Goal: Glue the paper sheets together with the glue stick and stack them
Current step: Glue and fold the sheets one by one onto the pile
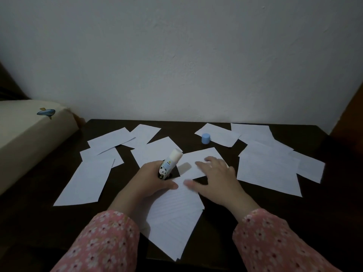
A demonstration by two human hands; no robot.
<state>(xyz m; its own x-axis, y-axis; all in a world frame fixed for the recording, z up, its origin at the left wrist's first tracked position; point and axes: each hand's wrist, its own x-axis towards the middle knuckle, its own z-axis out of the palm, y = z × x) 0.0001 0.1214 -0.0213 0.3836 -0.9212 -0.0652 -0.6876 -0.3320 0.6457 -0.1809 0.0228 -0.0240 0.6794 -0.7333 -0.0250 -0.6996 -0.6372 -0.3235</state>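
**A small stack made, most sheets still loose**

My left hand (pixel 155 179) is wrapped around the glue stick (pixel 170 163), which is uncapped, its white tip tilted up and away from me. My right hand (pixel 214 179) is spread flat, fingers straight, resting on a sheet (pixel 198 161) just beyond the stack (pixel 172 216) in front of me. That stack looks several sheets thick (I judge this from the offset edges at its near corner). The blue cap (pixel 205 138) stands further back on the dark table (pixel 29 222). Loose sheets still lie scattered left (pixel 86 183) and right (pixel 269 169), so I think most of the gluing remains.
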